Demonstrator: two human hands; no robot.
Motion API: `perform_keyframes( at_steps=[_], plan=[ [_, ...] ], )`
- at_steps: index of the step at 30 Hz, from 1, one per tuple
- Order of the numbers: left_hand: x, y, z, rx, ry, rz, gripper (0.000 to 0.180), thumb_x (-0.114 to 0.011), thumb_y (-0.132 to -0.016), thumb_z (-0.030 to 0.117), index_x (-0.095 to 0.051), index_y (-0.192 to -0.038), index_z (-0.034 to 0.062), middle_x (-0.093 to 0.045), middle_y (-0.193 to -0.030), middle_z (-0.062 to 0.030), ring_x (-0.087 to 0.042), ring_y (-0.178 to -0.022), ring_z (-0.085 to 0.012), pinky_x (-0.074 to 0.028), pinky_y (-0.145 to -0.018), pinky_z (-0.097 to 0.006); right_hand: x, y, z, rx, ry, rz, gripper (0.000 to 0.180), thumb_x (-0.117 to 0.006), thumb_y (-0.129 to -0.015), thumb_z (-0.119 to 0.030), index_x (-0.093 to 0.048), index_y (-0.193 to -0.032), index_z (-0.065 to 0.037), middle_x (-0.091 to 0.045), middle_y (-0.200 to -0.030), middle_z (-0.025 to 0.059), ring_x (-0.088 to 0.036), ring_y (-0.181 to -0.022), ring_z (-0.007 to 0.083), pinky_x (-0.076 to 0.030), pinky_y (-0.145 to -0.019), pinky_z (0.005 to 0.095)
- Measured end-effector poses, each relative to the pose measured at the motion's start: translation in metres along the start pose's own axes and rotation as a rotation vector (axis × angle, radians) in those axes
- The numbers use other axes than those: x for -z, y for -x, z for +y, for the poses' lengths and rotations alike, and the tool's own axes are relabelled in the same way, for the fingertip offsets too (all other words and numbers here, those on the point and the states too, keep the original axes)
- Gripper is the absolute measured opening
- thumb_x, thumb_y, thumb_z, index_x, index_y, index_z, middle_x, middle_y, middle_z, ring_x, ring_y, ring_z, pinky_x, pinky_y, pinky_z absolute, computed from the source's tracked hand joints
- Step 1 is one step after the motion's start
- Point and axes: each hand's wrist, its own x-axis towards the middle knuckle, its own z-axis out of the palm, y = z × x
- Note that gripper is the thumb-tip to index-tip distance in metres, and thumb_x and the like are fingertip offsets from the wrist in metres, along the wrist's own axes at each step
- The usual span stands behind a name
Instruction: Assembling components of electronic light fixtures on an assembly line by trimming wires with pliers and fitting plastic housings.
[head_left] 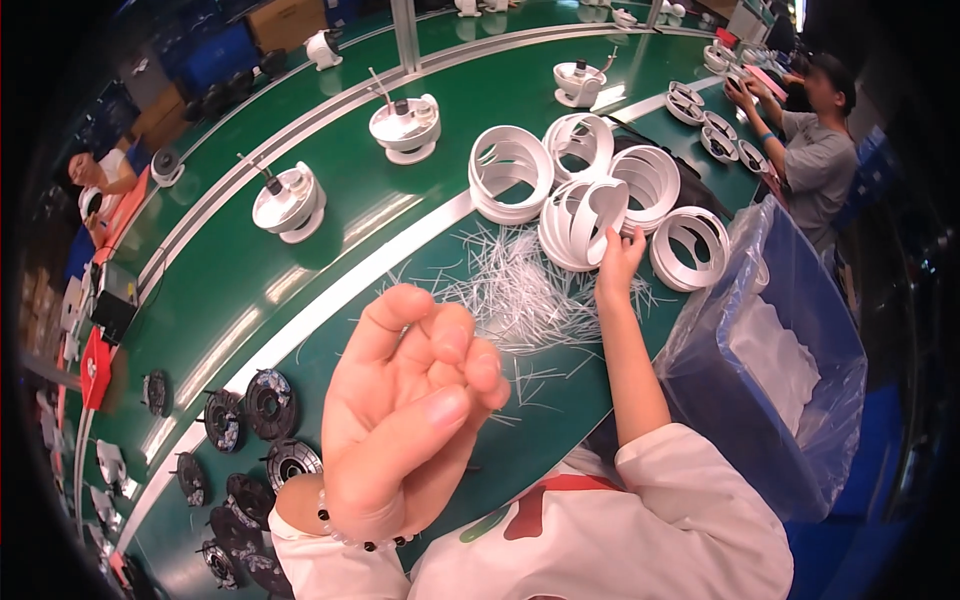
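Observation:
My left hand (410, 400) is raised close in front of me, palm up, its fingers curled in and the thumb bent against them. Whatever it may hold is hidden by the fingers. Farther out to the right, my right hand (620, 262) grips the near edge of a white plastic ring (607, 212), its thumb and fingers at the rim. That ring leans in a stack of similar rings (562, 232). More stacks of white rings (510, 175) stand around it. Beside them, thin white strips (515, 290) lie in a loose heap on the green table.
Black round parts (270, 405) lie at the lower left. White round housings with wires (405, 128) sit on the green conveyor (350, 190). A blue bin with a clear liner (760, 370) stands at the right. Two people work farther off, one right (820, 150), one left (110, 180).

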Motion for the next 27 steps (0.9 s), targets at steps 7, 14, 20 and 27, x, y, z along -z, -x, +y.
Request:
perform_keyframes(
  at_steps=[7, 14, 20, 27],
  plan=[
    [0.012, 0.004, -0.003, -0.059, -0.003, -0.033, 0.047, -0.048, -0.074, -0.011, -0.036, -0.116, 0.0067, -0.043, -0.096, -0.0071, -0.048, -0.089, -0.0165, -0.04, -0.079, -0.027, 0.031, 0.061, -0.073, 0.396, 0.095, -0.17, 0.063, -0.051, -0.078, -0.001, -0.017, -0.131, 0.001, -0.016, -0.137, 0.0145, -0.014, -0.128, 0.0236, -0.012, -0.103, 0.0351],
    [0.011, -0.006, -0.008, 0.007, -0.054, 0.1, 0.048, -0.051, -0.072, -0.012, -0.038, -0.113, 0.0072, -0.045, -0.092, -0.0054, -0.051, -0.085, -0.0158, -0.041, -0.076, -0.025, 0.142, 0.072, -0.21, 1.241, 0.9, -0.099, 0.045, -0.05, -0.07, 0.003, -0.043, -0.114, 0.002, -0.034, -0.129, 0.0172, -0.037, -0.117, 0.028, -0.029, -0.097, 0.0373],
    [0.05, 0.0, -0.006, 0.18, -0.051, -0.228, 0.026, -0.032, -0.092, 0.026, -0.043, -0.089, 0.0031, -0.049, -0.046, -0.003, -0.035, -0.029, -0.007, -0.026, -0.027, -0.019, 0.215, -0.058, -0.225, 0.73, 1.417, -0.476, 0.028, -0.062, -0.069, -0.014, -0.057, -0.093, 0.0, -0.059, -0.093, 0.0143, -0.056, -0.088, 0.0283, -0.044, -0.077, 0.0328],
    [0.022, -0.003, -0.025, 0.092, -0.657, 0.073, 0.08, -0.055, -0.067, 0.002, -0.008, -0.133, -0.0011, -0.032, -0.128, -0.017, -0.052, -0.085, -0.0155, -0.049, -0.065, -0.023, 0.274, -0.162, -0.138, 0.377, 1.712, -0.679, 0.071, -0.074, -0.054, -0.032, -0.046, -0.109, 0.003, -0.048, -0.112, 0.0218, -0.048, -0.101, 0.0334, -0.039, -0.087, 0.0356]
  ],
)
